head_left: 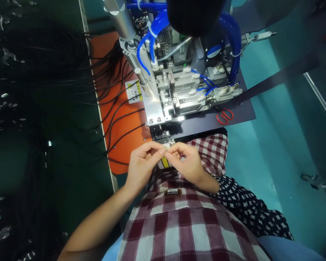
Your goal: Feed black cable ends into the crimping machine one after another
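- Green floor (263, 156) spreads to the person's right, around the workstation.
- The machine (179, 90), a dense cluster of metal slides and cylinders, stands directly ahead of the person.
- The red-and-white checked apron (179, 232) covers the person's front, just below the hands.
- The orange board (133, 143) lies on the machine's left, with black cables (115, 119) running across it.
- Thick blue tubing (235, 47) loops over the machine's upper part.
- The patterned sleeve (250, 203), dark with white motifs, covers the right forearm.
- The left hand (142, 163) pinches with thumb and forefinger, its tips closed on the tiny piece.
- The right hand (188, 165) mirrors it, pinching the same piece, fingertips meeting the left's.
- The label (134, 91), yellow and white, lies on the orange board beside the machine.
- Red-handled scissors (225, 116) lie at the machine's right front.
- The tiny piece (166, 148) sits between both hands' fingertips, close to the machine's front edge, too small to identify.
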`<state>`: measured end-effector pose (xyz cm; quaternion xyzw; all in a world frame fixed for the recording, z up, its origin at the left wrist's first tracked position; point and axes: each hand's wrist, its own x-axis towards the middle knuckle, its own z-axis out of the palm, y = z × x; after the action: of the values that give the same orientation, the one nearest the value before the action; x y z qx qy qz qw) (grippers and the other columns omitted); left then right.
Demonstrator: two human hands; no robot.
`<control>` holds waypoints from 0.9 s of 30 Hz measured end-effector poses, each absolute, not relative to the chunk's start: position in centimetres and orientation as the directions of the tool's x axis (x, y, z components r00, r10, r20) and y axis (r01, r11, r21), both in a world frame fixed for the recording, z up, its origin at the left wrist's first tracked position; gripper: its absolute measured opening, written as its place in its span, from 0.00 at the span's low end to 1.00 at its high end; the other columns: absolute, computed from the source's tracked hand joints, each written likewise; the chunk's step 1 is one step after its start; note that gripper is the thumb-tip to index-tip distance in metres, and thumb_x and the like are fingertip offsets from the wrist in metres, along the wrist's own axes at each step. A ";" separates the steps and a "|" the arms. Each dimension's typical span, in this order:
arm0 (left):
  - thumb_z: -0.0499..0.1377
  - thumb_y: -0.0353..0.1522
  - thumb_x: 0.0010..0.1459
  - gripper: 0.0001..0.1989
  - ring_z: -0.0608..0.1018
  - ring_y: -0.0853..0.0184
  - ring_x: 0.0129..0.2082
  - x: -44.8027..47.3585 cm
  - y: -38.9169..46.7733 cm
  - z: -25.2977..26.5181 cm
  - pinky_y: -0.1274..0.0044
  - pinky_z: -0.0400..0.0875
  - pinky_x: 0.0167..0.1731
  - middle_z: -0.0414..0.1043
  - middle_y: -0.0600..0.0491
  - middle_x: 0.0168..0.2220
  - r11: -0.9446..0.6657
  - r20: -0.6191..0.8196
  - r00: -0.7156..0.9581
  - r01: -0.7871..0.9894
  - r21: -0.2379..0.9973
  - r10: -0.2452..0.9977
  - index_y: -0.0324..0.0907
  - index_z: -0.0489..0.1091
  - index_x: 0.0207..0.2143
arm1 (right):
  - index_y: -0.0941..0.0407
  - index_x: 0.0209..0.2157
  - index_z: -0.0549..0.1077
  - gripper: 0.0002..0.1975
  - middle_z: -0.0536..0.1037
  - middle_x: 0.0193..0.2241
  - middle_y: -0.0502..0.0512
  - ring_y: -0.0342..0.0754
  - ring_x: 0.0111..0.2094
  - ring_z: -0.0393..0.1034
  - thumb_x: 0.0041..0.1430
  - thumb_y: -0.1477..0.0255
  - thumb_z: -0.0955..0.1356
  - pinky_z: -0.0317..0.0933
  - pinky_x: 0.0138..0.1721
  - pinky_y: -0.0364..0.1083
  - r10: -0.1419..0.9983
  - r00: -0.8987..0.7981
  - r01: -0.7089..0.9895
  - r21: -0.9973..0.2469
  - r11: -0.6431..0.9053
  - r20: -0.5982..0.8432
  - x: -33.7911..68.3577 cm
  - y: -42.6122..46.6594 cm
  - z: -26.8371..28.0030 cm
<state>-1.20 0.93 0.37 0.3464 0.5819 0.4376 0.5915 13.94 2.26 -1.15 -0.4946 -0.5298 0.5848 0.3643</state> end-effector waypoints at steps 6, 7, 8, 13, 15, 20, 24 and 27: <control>0.65 0.34 0.53 0.05 0.71 0.72 0.27 -1.3 0.8 0.3 0.80 0.65 0.28 0.73 0.55 0.28 0.417 -0.423 -0.050 -0.094 0.904 0.905 0.41 0.74 0.30 | 0.57 0.30 0.73 0.06 0.68 0.21 0.47 0.39 0.22 0.60 0.56 0.69 0.70 0.57 0.23 0.40 0.947 -0.252 0.092 -0.979 -0.181 -0.199 14.5 2.9 -1.1; 0.65 0.34 0.53 0.06 0.71 0.72 0.26 -1.2 0.8 0.4 0.80 0.65 0.27 0.73 0.55 0.28 0.421 -0.426 -0.049 -0.091 0.903 0.904 0.41 0.74 0.30 | 0.57 0.30 0.73 0.05 0.68 0.21 0.47 0.39 0.22 0.60 0.55 0.70 0.70 0.58 0.23 0.40 0.950 -0.243 0.086 -0.980 -0.179 -0.195 14.6 2.9 -1.0; 0.66 0.34 0.53 0.06 0.71 0.72 0.26 -1.2 0.8 0.4 0.80 0.65 0.27 0.73 0.55 0.28 0.422 -0.427 -0.051 -0.085 0.903 0.903 0.41 0.74 0.30 | 0.57 0.30 0.73 0.05 0.68 0.21 0.47 0.39 0.22 0.60 0.55 0.70 0.70 0.58 0.23 0.40 0.954 -0.233 0.081 -0.981 -0.174 -0.188 14.6 3.0 -1.0; 0.65 0.35 0.53 0.07 0.71 0.72 0.25 -1.2 0.8 0.5 0.80 0.65 0.26 0.73 0.55 0.29 0.417 -0.420 -0.058 -0.062 0.907 0.906 0.41 0.74 0.30 | 0.57 0.29 0.73 0.03 0.68 0.20 0.46 0.39 0.21 0.59 0.55 0.73 0.69 0.57 0.23 0.40 0.966 -0.195 0.054 -0.985 -0.164 -0.171 14.1 2.8 -1.1; 0.65 0.35 0.53 0.07 0.71 0.72 0.25 -1.2 0.8 0.5 0.80 0.64 0.26 0.72 0.55 0.29 0.419 -0.422 -0.053 -0.056 0.906 0.905 0.41 0.74 0.30 | 0.57 0.29 0.73 0.02 0.68 0.20 0.46 0.39 0.21 0.59 0.54 0.73 0.69 0.57 0.23 0.41 0.965 -0.191 0.037 -0.983 -0.177 -0.181 14.0 2.7 -1.1; 0.65 0.35 0.53 0.07 0.69 0.73 0.25 -1.2 0.8 0.5 0.80 0.63 0.26 0.72 0.56 0.28 0.420 -0.423 -0.054 -0.054 0.906 0.905 0.41 0.73 0.30 | 0.57 0.27 0.73 0.03 0.69 0.21 0.47 0.40 0.22 0.60 0.53 0.73 0.70 0.58 0.24 0.41 0.954 -0.191 0.000 -0.972 -0.236 -0.232 13.9 2.9 -1.1; 0.65 0.35 0.54 0.07 0.68 0.73 0.25 -1.2 0.6 0.4 0.81 0.63 0.26 0.71 0.56 0.27 0.411 -0.415 -0.063 -0.072 0.909 0.908 0.41 0.73 0.30 | 0.57 0.26 0.72 0.04 0.70 0.21 0.48 0.40 0.23 0.61 0.51 0.72 0.70 0.59 0.25 0.41 0.937 -0.197 -0.043 -0.953 -0.301 -0.287 13.7 3.1 -1.0; 0.65 0.35 0.53 0.07 0.68 0.73 0.26 -1.0 0.5 0.3 0.81 0.63 0.27 0.70 0.56 0.28 0.399 -0.404 -0.075 -0.069 0.914 0.912 0.40 0.73 0.30 | 0.57 0.26 0.71 0.04 0.70 0.21 0.48 0.40 0.23 0.61 0.50 0.72 0.70 0.59 0.25 0.41 0.934 -0.197 -0.076 -0.945 -0.319 -0.299 13.6 3.2 -1.0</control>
<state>-1.04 0.54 0.34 0.3512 0.6001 0.4209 0.5826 13.58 3.23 -1.00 -0.4971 -0.4313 0.6421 0.3932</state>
